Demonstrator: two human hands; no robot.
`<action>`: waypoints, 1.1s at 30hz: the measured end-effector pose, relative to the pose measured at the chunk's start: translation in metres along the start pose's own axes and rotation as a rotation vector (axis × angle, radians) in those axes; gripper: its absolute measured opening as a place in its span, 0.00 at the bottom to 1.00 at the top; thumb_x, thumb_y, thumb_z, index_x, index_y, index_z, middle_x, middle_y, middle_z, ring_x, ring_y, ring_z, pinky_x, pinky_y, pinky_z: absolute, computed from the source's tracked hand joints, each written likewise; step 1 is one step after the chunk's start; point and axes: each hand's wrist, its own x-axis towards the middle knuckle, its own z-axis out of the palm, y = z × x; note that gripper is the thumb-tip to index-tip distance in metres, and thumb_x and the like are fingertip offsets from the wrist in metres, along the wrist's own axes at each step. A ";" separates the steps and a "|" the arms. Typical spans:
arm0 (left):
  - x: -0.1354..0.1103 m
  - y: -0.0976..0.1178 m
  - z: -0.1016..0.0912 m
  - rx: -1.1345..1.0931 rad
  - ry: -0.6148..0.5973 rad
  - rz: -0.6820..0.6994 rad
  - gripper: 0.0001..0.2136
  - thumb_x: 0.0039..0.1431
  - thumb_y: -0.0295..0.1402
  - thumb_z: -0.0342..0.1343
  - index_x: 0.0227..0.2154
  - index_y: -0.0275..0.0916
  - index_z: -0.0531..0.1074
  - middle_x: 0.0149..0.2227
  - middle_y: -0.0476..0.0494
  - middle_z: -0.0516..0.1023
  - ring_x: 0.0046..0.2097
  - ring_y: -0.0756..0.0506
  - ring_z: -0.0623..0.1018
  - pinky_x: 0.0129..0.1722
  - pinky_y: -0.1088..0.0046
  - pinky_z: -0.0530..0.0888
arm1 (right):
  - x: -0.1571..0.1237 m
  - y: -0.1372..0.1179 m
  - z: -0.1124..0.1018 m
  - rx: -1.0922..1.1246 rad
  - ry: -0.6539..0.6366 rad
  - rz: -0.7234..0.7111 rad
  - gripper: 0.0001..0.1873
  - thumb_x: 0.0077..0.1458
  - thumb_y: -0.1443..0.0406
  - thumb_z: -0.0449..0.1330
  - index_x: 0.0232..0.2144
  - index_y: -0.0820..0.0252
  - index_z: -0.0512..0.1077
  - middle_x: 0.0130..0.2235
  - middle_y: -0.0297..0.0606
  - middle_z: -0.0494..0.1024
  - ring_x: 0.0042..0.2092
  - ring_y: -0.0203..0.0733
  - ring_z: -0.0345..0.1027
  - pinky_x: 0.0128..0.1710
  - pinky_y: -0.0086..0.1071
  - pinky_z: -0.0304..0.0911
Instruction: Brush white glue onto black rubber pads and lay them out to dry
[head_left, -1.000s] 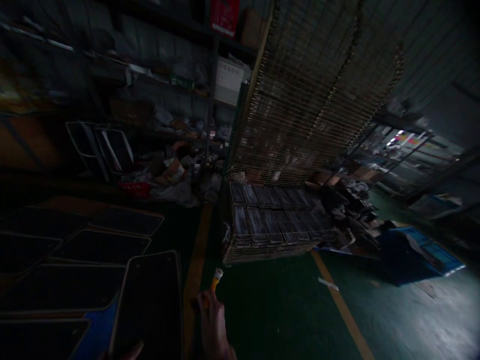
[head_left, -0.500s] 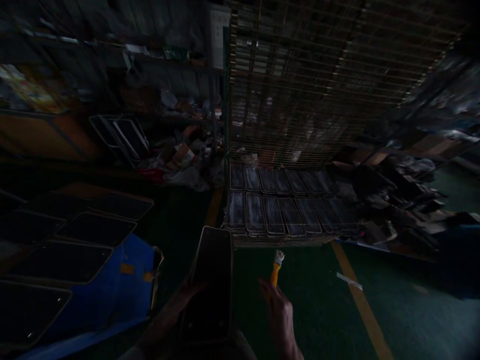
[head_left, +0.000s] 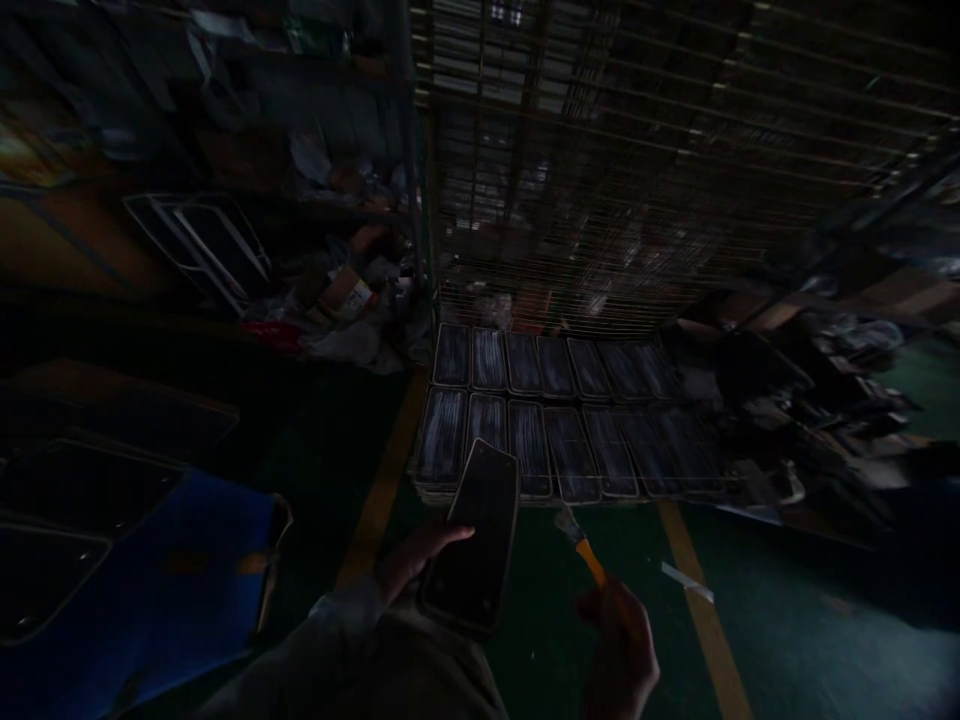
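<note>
My left hand [head_left: 421, 556] grips a dark rectangular panel [head_left: 480, 535] with rounded corners and a pale rim, its thumb lying over the face. Small shiny dots show near the panel's corners. In my right hand [head_left: 621, 640] is a paintbrush [head_left: 589, 560] with an orange handle, fingers closed around it and bristles pointing up and left, apart from the panel. Beyond both hands, several similar panels [head_left: 574, 455] lie in two rows on a low stack, many with whitish streaks on top.
More dark panels [head_left: 56, 575] rest on a blue surface [head_left: 202, 560] at the left. A wire rack [head_left: 637, 180] rises behind the stack. Cluttered shelves [head_left: 345, 200] stand at the back left, and a dark heap [head_left: 810, 390] lies right. Yellow lines [head_left: 386, 480] mark the green floor.
My left hand has carried the panel to the right and toward the stack. My right hand has moved right and lower, with the paintbrush now tilted left. The camera view has shifted.
</note>
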 end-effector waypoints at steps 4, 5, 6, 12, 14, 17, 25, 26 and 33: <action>0.085 0.022 0.012 -0.056 -0.055 -0.009 0.32 0.40 0.43 0.71 0.50 0.37 0.75 0.46 0.36 0.82 0.52 0.32 0.78 0.52 0.54 0.74 | 0.051 -0.008 0.007 0.005 -0.013 0.097 0.28 0.49 0.50 0.67 0.47 0.61 0.75 0.33 0.36 0.80 0.31 0.43 0.76 0.30 0.37 0.75; 0.102 0.027 0.015 -0.061 -0.062 -0.006 0.32 0.39 0.42 0.71 0.50 0.37 0.75 0.46 0.36 0.82 0.53 0.32 0.78 0.52 0.54 0.73 | 0.064 -0.010 0.008 -0.001 -0.012 0.122 0.28 0.49 0.50 0.67 0.48 0.61 0.74 0.33 0.37 0.80 0.31 0.43 0.76 0.30 0.37 0.75; 0.118 0.032 0.017 -0.060 -0.064 -0.001 0.32 0.39 0.42 0.71 0.51 0.38 0.75 0.46 0.36 0.82 0.53 0.32 0.77 0.53 0.54 0.73 | 0.076 -0.012 0.009 -0.015 -0.011 0.142 0.29 0.49 0.50 0.67 0.50 0.61 0.74 0.33 0.37 0.80 0.31 0.42 0.76 0.30 0.36 0.74; 0.177 0.047 0.035 -0.012 -0.049 0.014 0.30 0.41 0.41 0.71 0.50 0.39 0.75 0.48 0.37 0.82 0.53 0.34 0.78 0.56 0.56 0.71 | 0.138 -0.033 0.014 -0.100 -0.022 0.218 0.31 0.54 0.49 0.63 0.54 0.60 0.71 0.34 0.36 0.80 0.34 0.40 0.75 0.34 0.32 0.73; 0.187 0.047 0.045 -0.031 -0.059 -0.046 0.29 0.42 0.43 0.71 0.49 0.38 0.76 0.48 0.36 0.81 0.52 0.34 0.78 0.55 0.56 0.72 | 0.156 -0.039 0.016 -0.096 -0.038 0.245 0.31 0.55 0.49 0.62 0.55 0.61 0.71 0.33 0.36 0.80 0.34 0.39 0.75 0.34 0.31 0.72; 0.203 0.044 0.063 -0.036 -0.057 -0.094 0.29 0.41 0.44 0.71 0.46 0.37 0.77 0.49 0.36 0.81 0.52 0.33 0.78 0.55 0.56 0.73 | 0.186 -0.041 0.018 -0.057 -0.067 0.275 0.31 0.55 0.49 0.62 0.54 0.62 0.71 0.33 0.35 0.79 0.34 0.39 0.75 0.33 0.31 0.71; 0.262 0.040 0.154 -0.081 0.008 -0.084 0.27 0.40 0.44 0.72 0.45 0.39 0.78 0.50 0.37 0.81 0.53 0.33 0.78 0.52 0.57 0.74 | 0.304 -0.015 -0.012 -0.089 -0.186 0.242 0.28 0.54 0.49 0.62 0.50 0.63 0.73 0.33 0.37 0.80 0.33 0.40 0.74 0.33 0.32 0.71; 0.271 0.041 0.170 -0.082 0.030 -0.095 0.27 0.40 0.44 0.71 0.45 0.39 0.78 0.50 0.38 0.81 0.53 0.33 0.77 0.52 0.58 0.74 | 0.324 -0.012 -0.019 -0.101 -0.207 0.228 0.28 0.55 0.49 0.62 0.50 0.64 0.73 0.33 0.37 0.80 0.32 0.40 0.74 0.32 0.33 0.71; 0.340 0.032 0.270 -0.094 0.151 -0.094 0.29 0.40 0.44 0.72 0.46 0.39 0.77 0.45 0.38 0.83 0.51 0.33 0.78 0.53 0.57 0.73 | 0.457 0.010 -0.077 -0.054 -0.283 0.221 0.29 0.52 0.49 0.65 0.49 0.63 0.73 0.29 0.36 0.79 0.29 0.41 0.73 0.31 0.36 0.71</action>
